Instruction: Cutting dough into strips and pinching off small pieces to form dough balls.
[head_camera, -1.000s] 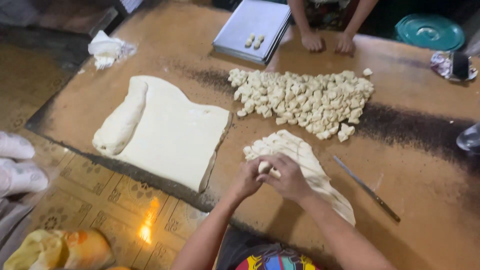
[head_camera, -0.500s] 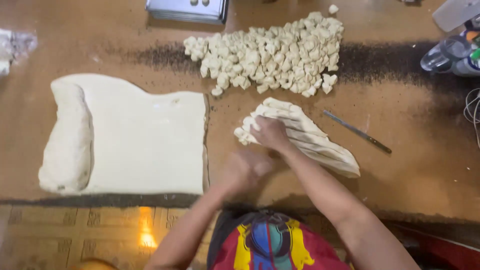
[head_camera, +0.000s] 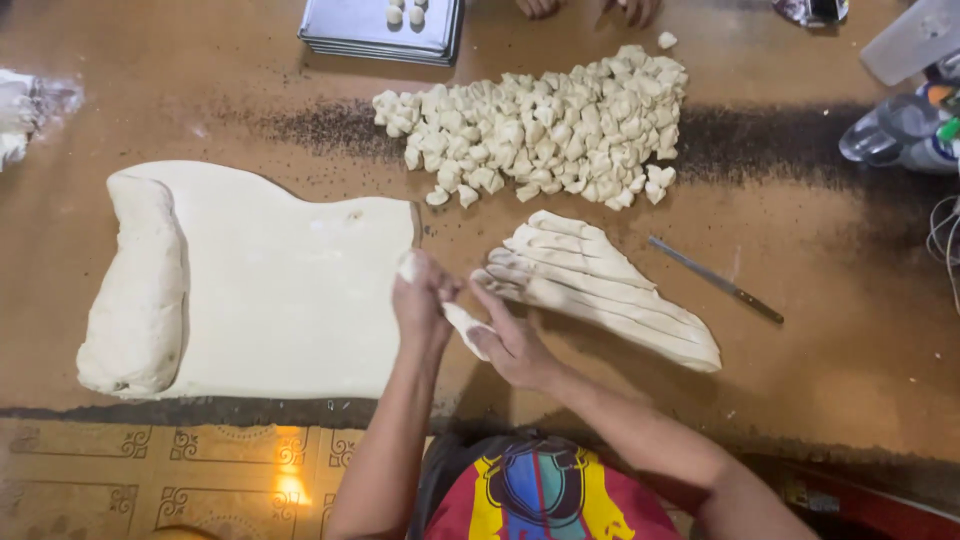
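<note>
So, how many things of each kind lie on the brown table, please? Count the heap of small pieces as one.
Rolled-out dough sheet: 1
Fan of cut dough strips: 1
Heap of small dough pieces: 1
Knife: 1
Metal baking tray: 1
Total: 5
The left hand and right hand hold one more dough strip between them.

Both forearms are bare from the elbow down, with no sleeves, watch, rings or gloves on the left hand (head_camera: 422, 300) or the right hand (head_camera: 512, 345). Below them shows a bright printed garment (head_camera: 540, 495) in red, yellow and blue patches with dark outlines.
</note>
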